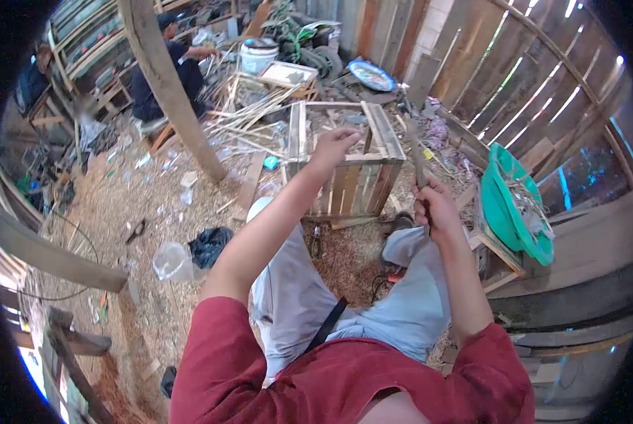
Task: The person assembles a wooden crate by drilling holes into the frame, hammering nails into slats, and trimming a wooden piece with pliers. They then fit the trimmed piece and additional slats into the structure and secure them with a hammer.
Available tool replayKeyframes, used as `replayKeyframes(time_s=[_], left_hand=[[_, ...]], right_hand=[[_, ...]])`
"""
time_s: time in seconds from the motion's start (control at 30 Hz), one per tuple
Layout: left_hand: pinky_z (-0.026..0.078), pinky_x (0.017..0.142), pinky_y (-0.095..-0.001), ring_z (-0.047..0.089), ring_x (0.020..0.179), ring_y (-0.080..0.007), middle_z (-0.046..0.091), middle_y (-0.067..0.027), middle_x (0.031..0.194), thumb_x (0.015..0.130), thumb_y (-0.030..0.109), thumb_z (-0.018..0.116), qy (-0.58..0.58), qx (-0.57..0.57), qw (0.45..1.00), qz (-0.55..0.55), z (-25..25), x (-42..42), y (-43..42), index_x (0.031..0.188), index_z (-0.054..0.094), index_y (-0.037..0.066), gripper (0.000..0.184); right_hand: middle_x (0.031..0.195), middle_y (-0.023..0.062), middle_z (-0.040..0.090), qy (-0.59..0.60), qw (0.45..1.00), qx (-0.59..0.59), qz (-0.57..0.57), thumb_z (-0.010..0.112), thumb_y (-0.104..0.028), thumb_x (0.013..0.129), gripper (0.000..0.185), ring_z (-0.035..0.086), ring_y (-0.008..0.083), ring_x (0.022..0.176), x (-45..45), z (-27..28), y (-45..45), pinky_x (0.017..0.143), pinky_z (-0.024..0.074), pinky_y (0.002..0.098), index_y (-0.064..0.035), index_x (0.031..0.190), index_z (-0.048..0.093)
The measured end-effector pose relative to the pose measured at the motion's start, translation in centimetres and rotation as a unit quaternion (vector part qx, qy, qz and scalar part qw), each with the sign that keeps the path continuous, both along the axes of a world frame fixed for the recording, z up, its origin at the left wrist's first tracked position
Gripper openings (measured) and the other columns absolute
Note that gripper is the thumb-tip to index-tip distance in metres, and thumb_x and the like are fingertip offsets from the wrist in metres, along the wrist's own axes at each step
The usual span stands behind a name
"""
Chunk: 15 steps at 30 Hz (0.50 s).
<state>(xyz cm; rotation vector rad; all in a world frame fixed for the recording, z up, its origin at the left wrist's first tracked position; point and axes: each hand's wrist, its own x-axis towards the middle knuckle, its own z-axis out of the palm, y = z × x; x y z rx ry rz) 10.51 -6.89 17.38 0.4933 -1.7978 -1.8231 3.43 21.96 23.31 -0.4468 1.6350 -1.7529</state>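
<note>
A slatted wooden crate (349, 185) stands on the floor in front of my knees, its frame open at the top. Over its near upper edge is my left hand (336, 147), thumb and fingers pinched together; whatever may be between them is too small to make out. To the right of the crate, my right hand (435, 205) is wrapped round the wooden handle of a hammer (417, 145), held upright with its dark head at the top. Pliers (316, 242) lie on the ground between my feet, just before the crate.
A green basin (503, 205) with small pieces in it sits at right. Thin wood strips (253, 124) are piled beyond the crate, near a white bucket (258, 56). A wooden post (171, 92) rises at left, with a seated person (182, 74) behind it. Shavings cover the floor.
</note>
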Motion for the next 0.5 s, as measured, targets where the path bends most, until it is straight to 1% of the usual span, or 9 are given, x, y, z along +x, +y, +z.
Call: replayKeyframes(time_s=[0.03,0.07,0.17,0.2,0.3,0.33,0.43,0.47,0.5], left_hand=[[0.048,0.066,-0.0295,0.058,0.079,-0.0098,0.068,0.0004,0.092,0.094,0.028,0.077,0.006,-0.017,1.000,-0.002,0.7,0.3,0.4,0.115,0.075,0.011,0.028],[0.047,0.073,-0.0282,0.058,0.079,-0.0102,0.067,0.0015,0.086,0.095,0.027,0.075,0.016,-0.031,0.999,0.014,1.3,0.4,1.0,0.108,0.077,0.008,0.023],[0.046,0.072,-0.0273,0.057,0.079,-0.0084,0.067,0.0011,0.086,0.096,0.024,0.074,-0.001,-0.043,0.999,0.013,1.0,-1.4,1.0,0.105,0.075,0.007,0.019],[0.046,0.071,-0.0259,0.057,0.077,-0.0071,0.067,0.0016,0.084,0.096,0.020,0.074,0.057,-0.009,0.998,-0.030,-0.8,-3.2,0.2,0.103,0.073,0.007,0.015],[0.047,0.068,-0.0264,0.060,0.079,-0.0083,0.071,0.0015,0.089,0.095,0.028,0.077,-0.005,-0.035,0.996,-0.085,-1.6,-6.8,-0.7,0.111,0.075,0.009,0.024],[0.049,0.071,-0.0260,0.061,0.081,-0.0084,0.072,0.0008,0.091,0.096,0.025,0.077,-0.025,-0.049,0.994,-0.093,-2.1,-8.3,-0.9,0.110,0.075,0.009,0.022],[0.050,0.075,-0.0265,0.062,0.081,-0.0083,0.072,0.0000,0.092,0.097,0.022,0.075,-0.012,0.024,0.992,-0.125,-4.3,-12.7,-0.8,0.111,0.074,0.008,0.020],[0.053,0.080,-0.0283,0.065,0.086,-0.0096,0.074,-0.0022,0.096,0.098,0.017,0.075,0.003,0.016,0.989,-0.150,-6.0,-14.3,-1.3,0.112,0.074,0.005,0.018],[0.053,0.079,-0.0272,0.066,0.087,-0.0094,0.075,-0.0028,0.096,0.097,0.014,0.075,0.005,0.001,0.989,-0.149,-6.9,-15.4,-1.1,0.111,0.073,0.004,0.018]], right_hand=[[0.085,-0.0004,0.054,-0.003,1.000,0.000,0.008,0.054,-0.003,0.088,0.022,0.046,0.0078,0.055,-0.1,-0.3,-0.9,0.040,0.0331,0.0242,-0.0040,0.109,0.061],[0.084,-0.0006,0.054,-0.002,1.000,-0.001,0.013,0.055,-0.003,0.088,0.021,0.046,0.0078,0.055,-0.2,0.0,-1.6,0.040,0.0330,0.0242,-0.0040,0.108,0.061],[0.081,-0.0004,0.053,0.012,1.000,0.001,0.016,0.056,-0.007,0.091,0.016,0.046,0.0077,0.054,-2.2,0.2,-3.5,0.041,0.0322,0.0247,-0.0044,0.107,0.061],[0.080,0.0000,0.054,0.018,1.000,-0.002,0.018,0.058,-0.009,0.093,0.015,0.045,0.0077,0.053,-3.5,-0.1,-4.1,0.041,0.0320,0.0252,-0.0041,0.106,0.062],[0.078,0.0002,0.054,0.029,1.000,-0.005,0.003,0.061,-0.016,0.096,0.012,0.044,0.0075,0.051,-7.4,-0.2,-5.8,0.040,0.0317,0.0257,-0.0046,0.101,0.062],[0.077,0.0001,0.054,0.033,0.999,-0.006,-0.004,0.062,-0.018,0.097,0.013,0.044,0.0075,0.051,-8.5,-0.2,-6.1,0.040,0.0316,0.0256,-0.0049,0.099,0.062],[0.071,-0.0023,0.049,0.025,1.000,0.005,-0.004,0.059,-0.024,0.102,0.018,0.044,0.0065,0.051,-11.2,-1.3,-6.2,0.041,0.0315,0.0236,-0.0059,0.105,0.060],[0.070,-0.0021,0.052,0.016,0.999,-0.012,-0.033,0.062,-0.023,0.100,0.018,0.045,0.0072,0.047,-11.6,-2.0,-6.2,0.038,0.0282,0.0254,-0.0074,0.093,0.059],[0.069,-0.0024,0.051,0.012,0.999,0.007,-0.053,0.062,-0.024,0.100,0.018,0.044,0.0070,0.047,-12.2,-3.3,-5.9,0.038,0.0277,0.0256,-0.0080,0.093,0.058]])
